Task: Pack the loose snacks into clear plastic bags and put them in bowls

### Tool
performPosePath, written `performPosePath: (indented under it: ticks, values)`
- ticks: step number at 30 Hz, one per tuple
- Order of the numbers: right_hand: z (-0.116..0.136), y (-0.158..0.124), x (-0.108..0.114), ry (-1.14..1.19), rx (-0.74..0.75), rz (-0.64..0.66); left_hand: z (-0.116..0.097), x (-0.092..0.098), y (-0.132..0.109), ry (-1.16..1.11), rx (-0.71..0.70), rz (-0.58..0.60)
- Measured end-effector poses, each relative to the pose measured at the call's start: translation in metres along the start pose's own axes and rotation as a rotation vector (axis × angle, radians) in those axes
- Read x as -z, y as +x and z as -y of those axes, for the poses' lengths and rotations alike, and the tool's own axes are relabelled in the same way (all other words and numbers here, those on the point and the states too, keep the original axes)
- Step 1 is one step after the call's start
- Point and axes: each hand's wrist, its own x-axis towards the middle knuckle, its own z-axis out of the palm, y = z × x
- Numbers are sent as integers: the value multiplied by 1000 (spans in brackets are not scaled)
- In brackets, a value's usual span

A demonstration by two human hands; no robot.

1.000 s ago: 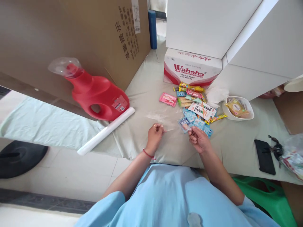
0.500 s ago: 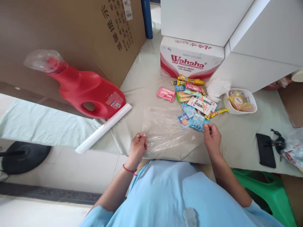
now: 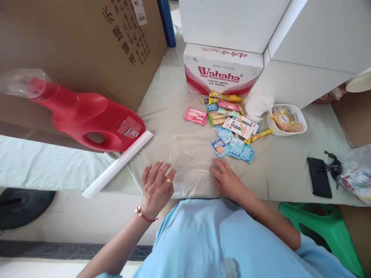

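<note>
A clear plastic sheet (image 3: 191, 160) lies spread on the grey-green cloth (image 3: 171, 112) in front of me. My left hand (image 3: 156, 187) rests open with fingers spread at the sheet's left edge. My right hand (image 3: 227, 179) lies flat and open on its right edge. Just beyond the sheet is a heap of snack packets (image 3: 232, 123), several blue ones (image 3: 232, 146) nearest my right hand and a pink one (image 3: 196, 115) apart to the left.
A red detergent jug (image 3: 84, 119) lies on its side at the left beside a white roll (image 3: 117, 164). A Wahaha carton (image 3: 222, 71), a cardboard box (image 3: 72, 42), a white bowl with snacks (image 3: 285, 120), a black phone (image 3: 319, 177) and a green stool (image 3: 324, 227) surround the spot.
My hands pulled the plastic apart from a pinch into a spread sheet, laid it down and let go. Both hands now lie flat and open at its edges.
</note>
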Motion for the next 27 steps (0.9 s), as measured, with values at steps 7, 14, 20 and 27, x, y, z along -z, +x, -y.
performPosePath:
  ticks: [7,14,20,27]
  values:
    - [27,-6,13,-28,-33,155,-35,-42,50,301,-30,247]
    - [-20,-20,33,183,79,89,21,-46,38,501,7,376]
    - [-101,82,119,-100,-192,-286,26,-49,26,526,-34,380]
    - [-132,203,158,-468,-202,-177,32,-48,2,487,-57,329]
